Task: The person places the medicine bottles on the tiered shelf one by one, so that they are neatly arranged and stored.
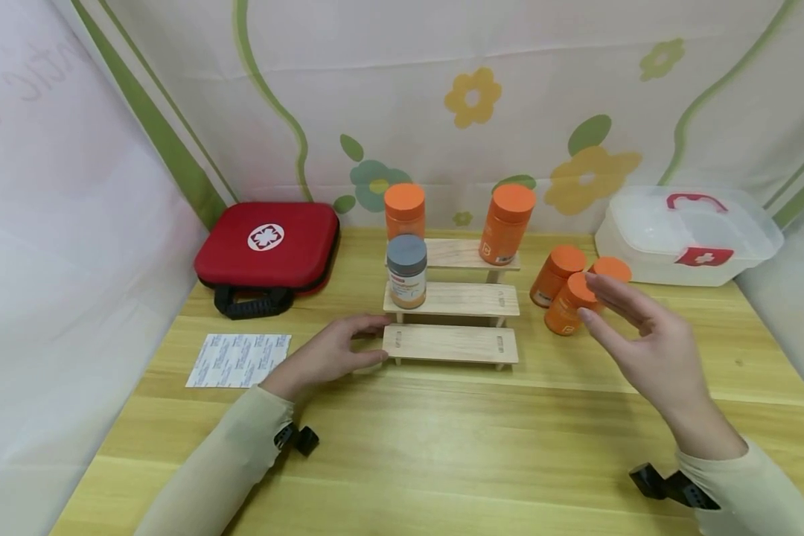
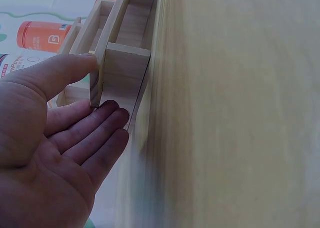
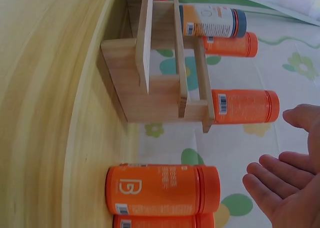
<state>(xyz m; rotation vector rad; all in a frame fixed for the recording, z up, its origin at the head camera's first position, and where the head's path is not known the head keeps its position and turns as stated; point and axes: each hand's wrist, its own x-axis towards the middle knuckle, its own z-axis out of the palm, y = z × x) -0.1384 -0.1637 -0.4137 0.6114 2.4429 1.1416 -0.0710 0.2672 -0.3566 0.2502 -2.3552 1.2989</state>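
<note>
A small three-tier wooden step rack (image 1: 450,344) stands mid-table. My left hand (image 1: 338,348) holds the left end of its lowest step, thumb and forefinger on either side of the board; in the left wrist view the other fingers (image 2: 100,133) extend below. A grey-capped bottle (image 1: 407,272) stands at the left of the middle step. On the top step are two orange bottles, one at the left (image 1: 405,212) and one at the right (image 1: 507,225). My right hand (image 1: 656,350), thumb apart from the fingers, hovers beside three orange bottles (image 3: 155,190) grouped right of the rack, holding nothing.
A red first-aid case (image 1: 268,246) with a black handle lies at the back left. In front of it is a printed white sheet (image 1: 237,361). A translucent white box (image 1: 690,231) with a red handle stands at the back right, before a flowered curtain (image 1: 388,89).
</note>
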